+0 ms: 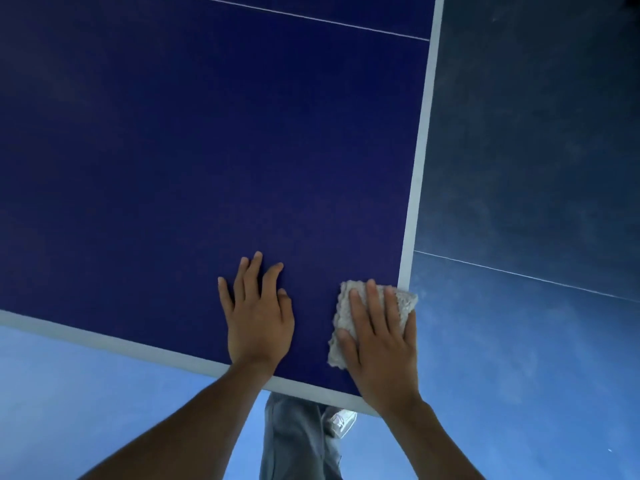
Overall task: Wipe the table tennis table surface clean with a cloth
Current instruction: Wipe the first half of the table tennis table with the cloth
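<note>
I see the pale cloth [342,311] lying flat near the near right corner of the dark blue table [207,150]. Its right end covers the white side line [420,150] and may hang just past the edge. My right hand [381,348] presses on top of it with straight fingers, gripping nothing. My left hand [258,320] rests just beside it, spread flat on the bare surface. Below are the blue floor [519,341], a grey trouser leg [298,441] and a white shoe [341,422].
</note>
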